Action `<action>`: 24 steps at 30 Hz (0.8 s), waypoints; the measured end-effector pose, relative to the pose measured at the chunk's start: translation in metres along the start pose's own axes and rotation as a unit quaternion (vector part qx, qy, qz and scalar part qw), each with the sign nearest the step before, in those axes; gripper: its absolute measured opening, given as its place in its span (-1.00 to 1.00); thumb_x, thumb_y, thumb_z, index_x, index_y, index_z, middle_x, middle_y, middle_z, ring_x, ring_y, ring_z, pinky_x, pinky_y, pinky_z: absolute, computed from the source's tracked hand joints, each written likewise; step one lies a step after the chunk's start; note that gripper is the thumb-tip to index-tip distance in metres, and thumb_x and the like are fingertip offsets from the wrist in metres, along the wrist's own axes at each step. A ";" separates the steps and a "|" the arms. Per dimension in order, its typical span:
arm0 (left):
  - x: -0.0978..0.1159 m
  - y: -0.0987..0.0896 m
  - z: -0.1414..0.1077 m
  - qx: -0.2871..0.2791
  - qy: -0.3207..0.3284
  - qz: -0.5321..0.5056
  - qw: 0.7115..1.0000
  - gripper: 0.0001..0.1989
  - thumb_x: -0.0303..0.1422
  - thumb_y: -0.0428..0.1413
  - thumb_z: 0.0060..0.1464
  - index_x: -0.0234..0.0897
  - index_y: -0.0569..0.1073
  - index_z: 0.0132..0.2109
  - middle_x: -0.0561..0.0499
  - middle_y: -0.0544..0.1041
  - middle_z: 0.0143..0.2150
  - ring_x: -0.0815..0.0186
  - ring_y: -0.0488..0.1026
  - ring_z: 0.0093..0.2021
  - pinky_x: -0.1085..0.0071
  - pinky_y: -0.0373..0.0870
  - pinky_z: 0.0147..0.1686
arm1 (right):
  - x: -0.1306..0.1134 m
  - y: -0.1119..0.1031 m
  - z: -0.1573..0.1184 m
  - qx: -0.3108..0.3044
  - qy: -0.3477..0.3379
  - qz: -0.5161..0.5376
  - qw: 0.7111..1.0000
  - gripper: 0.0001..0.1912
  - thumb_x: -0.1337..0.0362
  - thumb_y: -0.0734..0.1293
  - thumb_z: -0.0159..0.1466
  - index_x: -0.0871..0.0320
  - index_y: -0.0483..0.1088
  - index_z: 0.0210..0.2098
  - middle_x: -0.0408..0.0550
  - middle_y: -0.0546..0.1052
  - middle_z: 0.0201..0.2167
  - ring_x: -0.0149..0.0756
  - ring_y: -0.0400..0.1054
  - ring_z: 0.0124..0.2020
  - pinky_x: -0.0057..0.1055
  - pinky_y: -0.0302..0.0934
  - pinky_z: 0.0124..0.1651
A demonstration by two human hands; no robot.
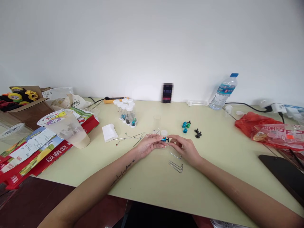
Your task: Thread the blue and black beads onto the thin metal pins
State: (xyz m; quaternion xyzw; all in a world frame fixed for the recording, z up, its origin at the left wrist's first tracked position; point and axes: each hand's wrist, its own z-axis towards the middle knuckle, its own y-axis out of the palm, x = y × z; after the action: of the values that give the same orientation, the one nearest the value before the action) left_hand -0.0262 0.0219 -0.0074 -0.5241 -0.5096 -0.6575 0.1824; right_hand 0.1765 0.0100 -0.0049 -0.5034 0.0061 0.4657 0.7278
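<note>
My left hand (152, 142) is closed, pinching a small shiny blue piece (163, 139) between thumb and fingers. Against its right side is a small black knob-like part (167, 140), gripped by the closed fingertips of my right hand (186, 148). The fingers partly hide both pieces. Just beyond them are a white cap (163, 133) and an upright clear tube (157, 122). Several thin metal pins (175, 166) lie below my right hand. Blue pieces (184, 124), a green piece (188, 125) and black knob-like parts (198, 133) sit to the right.
Several white-capped clear tubes (129, 115) stand at back left, near thin metal rods (139, 136) and a white paper (109, 132). A drink cup (76, 133) and red box (47, 152) occupy the left. A water bottle (223, 91) leans on the wall; a red bag (249, 125) lies right.
</note>
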 end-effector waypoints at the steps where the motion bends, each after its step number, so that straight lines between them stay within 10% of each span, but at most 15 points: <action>1: 0.000 0.000 0.000 0.000 0.000 0.000 1.000 -0.71 -0.29 0.19 -0.03 -0.47 0.47 -0.23 -0.17 0.57 -0.34 0.34 0.51 -0.37 0.45 0.40 -0.22 | 0.000 0.000 0.000 -0.001 0.000 0.002 1.000 -0.74 0.18 0.14 0.33 0.08 0.31 -0.04 -0.16 0.46 -0.47 -0.47 0.17 -0.62 -0.53 0.12 -0.50; 24: 0.000 0.001 0.000 0.002 -0.002 0.009 1.000 -0.70 -0.27 0.21 -0.06 -0.46 0.47 -0.25 -0.17 0.57 -0.37 0.36 0.51 -0.40 0.45 0.41 -0.23 | -0.002 0.000 0.001 0.002 0.000 0.007 1.000 -0.75 0.18 0.14 0.33 0.08 0.31 -0.07 -0.17 0.46 -0.52 -0.47 0.20 -0.62 -0.53 0.13 -0.52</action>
State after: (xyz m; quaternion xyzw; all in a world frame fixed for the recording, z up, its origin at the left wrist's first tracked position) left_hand -0.0260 0.0213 -0.0068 -0.5295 -0.5065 -0.6540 0.1879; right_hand 0.1752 0.0093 -0.0036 -0.5019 0.0104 0.4713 0.7252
